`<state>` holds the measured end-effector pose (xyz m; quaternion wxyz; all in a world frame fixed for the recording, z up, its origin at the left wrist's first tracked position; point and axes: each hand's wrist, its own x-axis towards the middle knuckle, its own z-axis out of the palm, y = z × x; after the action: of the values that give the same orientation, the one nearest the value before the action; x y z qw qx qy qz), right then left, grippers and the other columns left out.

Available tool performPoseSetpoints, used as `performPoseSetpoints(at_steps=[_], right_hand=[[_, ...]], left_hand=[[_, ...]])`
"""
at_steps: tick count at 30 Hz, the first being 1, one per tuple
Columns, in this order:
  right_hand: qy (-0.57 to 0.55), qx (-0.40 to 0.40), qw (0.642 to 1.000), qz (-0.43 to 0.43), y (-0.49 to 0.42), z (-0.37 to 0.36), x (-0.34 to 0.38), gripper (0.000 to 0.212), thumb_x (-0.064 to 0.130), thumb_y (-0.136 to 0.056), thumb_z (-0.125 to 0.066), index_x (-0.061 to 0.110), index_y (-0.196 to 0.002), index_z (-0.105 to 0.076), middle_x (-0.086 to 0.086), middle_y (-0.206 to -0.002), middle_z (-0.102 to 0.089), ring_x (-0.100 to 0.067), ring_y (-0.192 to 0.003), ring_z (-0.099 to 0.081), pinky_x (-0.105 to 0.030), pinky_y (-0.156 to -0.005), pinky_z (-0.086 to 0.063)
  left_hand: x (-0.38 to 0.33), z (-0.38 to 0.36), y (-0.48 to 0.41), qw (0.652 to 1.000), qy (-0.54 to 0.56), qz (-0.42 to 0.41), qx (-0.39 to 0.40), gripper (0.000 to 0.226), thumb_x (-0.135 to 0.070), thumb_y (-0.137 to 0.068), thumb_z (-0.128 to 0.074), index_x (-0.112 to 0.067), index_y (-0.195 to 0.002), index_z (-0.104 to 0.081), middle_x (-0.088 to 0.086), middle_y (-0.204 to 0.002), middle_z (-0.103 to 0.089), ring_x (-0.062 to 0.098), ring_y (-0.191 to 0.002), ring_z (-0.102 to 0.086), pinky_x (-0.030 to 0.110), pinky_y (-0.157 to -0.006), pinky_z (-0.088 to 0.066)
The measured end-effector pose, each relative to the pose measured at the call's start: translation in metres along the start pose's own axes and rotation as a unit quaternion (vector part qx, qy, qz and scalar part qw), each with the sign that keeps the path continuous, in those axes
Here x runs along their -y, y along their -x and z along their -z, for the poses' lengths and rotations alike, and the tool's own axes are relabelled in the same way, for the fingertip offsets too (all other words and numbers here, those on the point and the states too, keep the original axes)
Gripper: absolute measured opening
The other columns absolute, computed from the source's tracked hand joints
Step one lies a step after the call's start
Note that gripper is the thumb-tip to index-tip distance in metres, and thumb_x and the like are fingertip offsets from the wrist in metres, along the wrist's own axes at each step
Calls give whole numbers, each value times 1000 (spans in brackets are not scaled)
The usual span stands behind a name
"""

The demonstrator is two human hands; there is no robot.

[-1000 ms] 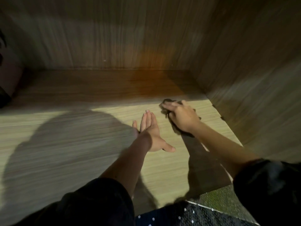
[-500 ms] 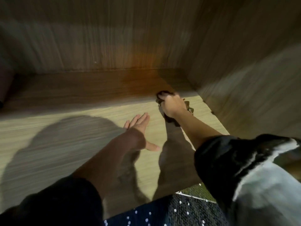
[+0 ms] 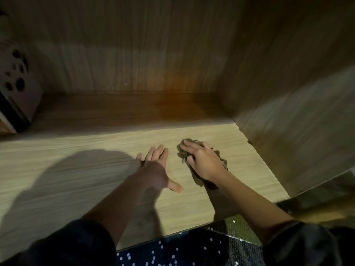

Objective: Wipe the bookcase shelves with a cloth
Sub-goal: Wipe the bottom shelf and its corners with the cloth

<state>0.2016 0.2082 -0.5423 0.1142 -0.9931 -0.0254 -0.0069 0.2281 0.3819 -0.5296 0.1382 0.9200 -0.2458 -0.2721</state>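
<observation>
Filling most of the view, a pale wood-grain shelf (image 3: 76, 150) runs from the left edge to a side panel (image 3: 288, 96) on the right, with a back panel (image 3: 134, 54) standing behind it. The rear strip of the shelf lies in shade; the front part is lit, and a broad shadow (image 3: 67, 179) falls across its left half. A pale box (image 3: 19, 96) with dark spots sits at the far left, against the back. Below the shelf's front edge shows a dark fabric (image 3: 172, 252) with light dots. Two bare forearms reach in from dark sleeves (image 3: 67, 244).

The left hand (image 3: 153, 169) rests palm down on the lit wood near the middle, fingers straight and close together, thumb spread out to the right, gripping nothing.

The right hand (image 3: 203, 162) lies just beside it, nearer the side panel but apart from it, on top of the cloth (image 3: 182, 153). The cloth is a dark, crumpled wad lying on the shelf in the lit strip, right of centre. Its fingers (image 3: 189, 145) bend over the wad and hold it down against the wood. Cloth bulges out ahead of and left of the fingertips, pokes out right of the knuckles, and trails back under the wrist. The thumb sits against the wad's left side; how firmly it pinches cannot be told.
</observation>
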Motion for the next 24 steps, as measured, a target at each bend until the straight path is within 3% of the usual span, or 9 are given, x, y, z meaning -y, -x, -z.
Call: performPoseSetpoints(at_steps=[6,11,13,18,21,24], right_hand=[[11,2,995,-103,-78,7,-38,43,26,-96,-36,24,-139,-42,2,-147,-37,-27,-132,-31,-36,-110,-24],[-8,32,986,-161,-147,1,-30,36,22,-97,-32,24,-129,-47,-6,-141,-42,-31,-126,-39,-45,-106,-31],[-11,26,989,-145,-161,2,-15,37,19,-96,-31,25,-129,-48,-5,-142,-41,-30,-125,-40,-45,-104,-34],[-20,26,999,-21,-151,-10,41,40,17,-98,-32,16,-134,-49,-5,-143,-42,-28,-128,-39,-33,-103,-35],[-37,-7,999,36,-118,-22,61,38,22,-94,-38,27,-128,-55,2,-139,-49,-28,-128,-37,-39,-105,-33],[-50,14,995,83,-65,-33,77,41,28,-92,-34,27,-125,-58,5,-139,-48,-27,-127,-38,-42,-107,-28]], left_hand=[[9,-1,-13,998,37,-46,7,134,-62,-59,-75,-21,-148,16,-3,-153,26,18,-140,25,42,-112,12],[33,14,-5,989,115,-89,-30,110,-46,-71,-74,-19,-150,-1,-11,-155,12,16,-144,8,35,-118,-3],[50,19,3,983,152,-79,-61,105,-40,-71,-76,-23,-149,-8,-18,-151,7,18,-143,0,35,-117,-9],[82,9,30,974,137,-22,-177,98,-57,-74,-63,-23,-149,-10,-12,-155,-1,14,-141,-10,25,-113,-10],[76,-8,46,954,182,-6,-238,79,-40,-90,-54,-20,-150,-8,-11,-156,6,9,-142,-6,16,-110,-7],[64,-25,61,957,172,-4,-235,68,-31,-95,-47,-20,-150,-9,-10,-156,8,13,-144,-3,22,-114,-6]])
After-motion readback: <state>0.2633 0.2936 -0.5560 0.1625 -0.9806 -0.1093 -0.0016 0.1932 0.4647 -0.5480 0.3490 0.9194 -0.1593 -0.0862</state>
